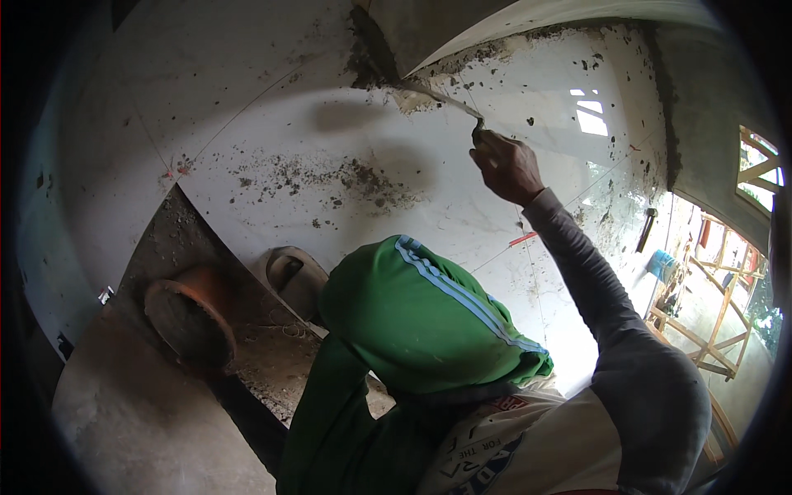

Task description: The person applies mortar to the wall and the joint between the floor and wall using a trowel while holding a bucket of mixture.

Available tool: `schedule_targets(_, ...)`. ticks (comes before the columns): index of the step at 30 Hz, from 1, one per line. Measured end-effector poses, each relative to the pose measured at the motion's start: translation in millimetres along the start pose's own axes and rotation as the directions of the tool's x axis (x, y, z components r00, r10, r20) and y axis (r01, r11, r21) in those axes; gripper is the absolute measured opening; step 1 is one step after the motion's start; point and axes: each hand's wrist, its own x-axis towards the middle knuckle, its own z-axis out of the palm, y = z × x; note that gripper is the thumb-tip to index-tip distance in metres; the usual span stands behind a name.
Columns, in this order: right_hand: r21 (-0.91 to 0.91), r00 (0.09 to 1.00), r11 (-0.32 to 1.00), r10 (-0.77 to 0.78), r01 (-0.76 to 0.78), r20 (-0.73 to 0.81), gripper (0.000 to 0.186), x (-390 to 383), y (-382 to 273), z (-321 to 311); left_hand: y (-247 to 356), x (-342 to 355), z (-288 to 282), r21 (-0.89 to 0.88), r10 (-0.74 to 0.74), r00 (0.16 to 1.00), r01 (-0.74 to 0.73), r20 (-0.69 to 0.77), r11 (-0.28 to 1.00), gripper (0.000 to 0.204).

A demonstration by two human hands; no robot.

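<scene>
The right hand (505, 167) is curled in a fist, fingers pressed together around the dark grip of a slim trowel (445, 99). Its long, flat blade slants across glossy white tile (388, 157), the far end reaching a rough strip of dark mortar (373, 49) beside a pointed slab corner. The tile is smooth and reflective, yet scattered with crumbly grey grit (330, 179); a small red piece (523, 239) lies near the right forearm.

Down on the left, a round, orange-brown bucket (216, 301) leans over a wedge of coarse, dirt-brown ground, its broad mouth tilted. The inside looks grey and crusted; I can't make out how much it holds. The left hand (205, 368) is lost in shadow against the bucket's lower rim, and I cannot tell how its fingers stand. Just beside the bucket is a worn sandal (290, 276), near the green cloth shorts (412, 318) with pale blue stripes. Farther right sits a blue container (661, 266), contents too small to tell.
</scene>
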Motion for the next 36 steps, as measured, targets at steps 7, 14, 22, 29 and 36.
schedule_targets(7, -0.262, 0.990, 0.965, 0.022, 0.015, 0.136, 0.023, 34.6, 59.3, -6.4, 4.1, 3.3, -2.5, -0.045, -0.047, 0.999, 0.048, 0.027, 0.998, 0.058)
schedule_targets(14, -0.301, 0.991, 0.946, -0.131, 0.120, -0.018, 0.024, 84.9, 96.2, -5.6, 0.9, 6.9, -3.3, -0.063, -0.072, 0.996, 0.075, 0.053, 0.995, 0.059)
schedule_targets(22, -0.144, 0.953, 0.967, -0.237, 0.211, -0.190, 0.020, 78.1, 85.7, -13.5, 4.8, 10.1, -0.3, -0.077, -0.115, 0.990, 0.121, 0.075, 0.990, 0.060)
schedule_targets(29, -0.051, 0.926, 0.957, -0.290, 0.286, -0.243, 0.018, 45.3, -3.9, -14.1, 21.3, 10.3, -2.6, -0.142, -0.159, 0.983, 0.171, 0.097, 0.975, 0.061)
schedule_targets(36, 0.292, 0.809, 0.758, -0.572, 0.584, -0.135, 0.014, 67.2, -199.9, 63.0, 102.1, 21.6, -44.5, -0.588, -0.578, 0.792, 0.566, 0.194, 0.578, 0.062)
